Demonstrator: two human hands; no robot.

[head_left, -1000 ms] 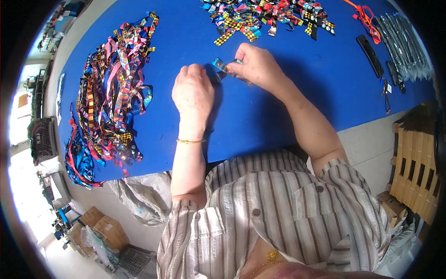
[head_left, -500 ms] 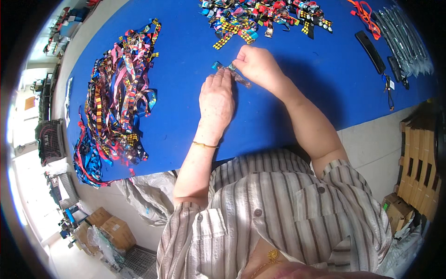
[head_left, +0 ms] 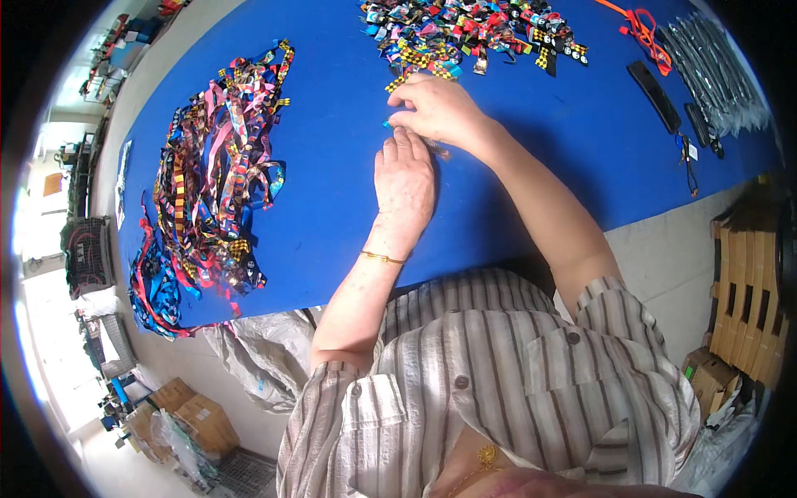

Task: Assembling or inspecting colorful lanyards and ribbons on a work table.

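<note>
A short patterned fabric strap [head_left: 438, 152] lies on the blue table, mostly hidden beneath my hands. A small teal end shows by my right thumb, and a brownish end sticks out beside my left fingers. My left hand [head_left: 404, 184] rests flat over the strap, fingers stretched out and close together, pressing it down. Just above those fingertips is my right hand [head_left: 444, 109], its thumb and curved index finger apart with a gap between them. Its other fingers partly hide the near edge of a pile of short patterned straps [head_left: 473, 37].
Long patterned lanyards [head_left: 220, 158] lie heaped on the left of the blue table [head_left: 324, 166]. At the far right are an orange cord [head_left: 647, 37], a black strap [head_left: 653, 95] and a stack of plastic-wrapped dark items [head_left: 714, 75]. Cardboard boxes [head_left: 203, 419] stand on the floor.
My right hand has gone from a closed pinch to parted fingers and moved slightly left and away, near the pile. My left hand has shifted a little to the right, still over the strap.
</note>
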